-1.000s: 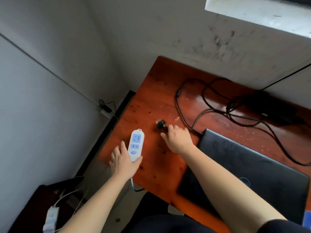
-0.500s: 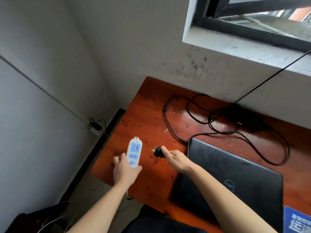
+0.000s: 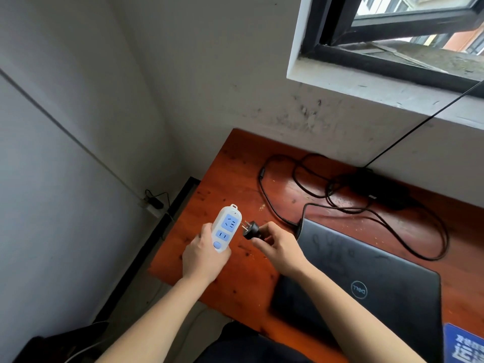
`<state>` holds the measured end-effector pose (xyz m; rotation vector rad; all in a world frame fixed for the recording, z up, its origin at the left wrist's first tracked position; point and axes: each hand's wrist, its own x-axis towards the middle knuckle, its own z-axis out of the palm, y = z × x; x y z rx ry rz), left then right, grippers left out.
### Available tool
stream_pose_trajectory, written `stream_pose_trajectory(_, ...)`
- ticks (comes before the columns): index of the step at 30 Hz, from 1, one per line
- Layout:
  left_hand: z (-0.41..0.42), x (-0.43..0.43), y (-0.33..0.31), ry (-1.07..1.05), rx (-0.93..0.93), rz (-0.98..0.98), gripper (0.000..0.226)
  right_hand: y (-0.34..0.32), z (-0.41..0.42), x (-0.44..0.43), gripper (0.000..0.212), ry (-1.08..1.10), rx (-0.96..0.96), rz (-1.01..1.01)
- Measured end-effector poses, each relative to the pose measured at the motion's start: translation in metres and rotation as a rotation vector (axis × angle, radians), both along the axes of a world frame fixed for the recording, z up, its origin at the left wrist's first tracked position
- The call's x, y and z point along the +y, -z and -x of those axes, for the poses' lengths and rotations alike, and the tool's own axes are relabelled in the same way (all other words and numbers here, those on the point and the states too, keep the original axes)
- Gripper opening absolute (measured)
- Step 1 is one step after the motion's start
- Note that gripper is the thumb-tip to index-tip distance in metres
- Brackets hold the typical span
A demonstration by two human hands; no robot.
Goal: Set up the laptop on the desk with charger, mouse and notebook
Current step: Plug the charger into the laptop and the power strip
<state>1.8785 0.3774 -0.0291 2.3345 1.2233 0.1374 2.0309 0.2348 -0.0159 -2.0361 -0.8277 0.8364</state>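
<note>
My left hand grips a white power strip with blue sockets, lifted above the desk's left end. Just right of it, my right hand pinches the charger's black plug, its prongs pointing at the strip, a small gap between them. The black cable loops across the red-brown wooden desk to the charger brick by the wall. A closed black laptop lies flat at the right. A blue notebook corner shows at the bottom right.
A wall with a window sill rises behind the desk; a thin black wire runs from the sill down to the desk. A wall outlet with a plug sits low on the left wall. Dark items lie on the floor at bottom left.
My left hand lifted the power strip off the desk. My right hand picked up the plug and brought it beside the strip. The view tilted upward, showing the window.
</note>
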Motion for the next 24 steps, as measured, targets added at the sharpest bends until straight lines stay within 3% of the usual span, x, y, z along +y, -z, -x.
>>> stream_pose_trajectory(9,0.001,-0.007,-0.003,0.070,-0.009,-0.091,0.059,-0.004,0.005,-0.001,0.026,-0.077,-0.344,0.071)
stream_pose_trajectory(24,0.005,-0.008,-0.005,0.090,0.028,-0.193,0.052,-0.014,0.006,0.002,0.034,-0.108,-0.369,0.116)
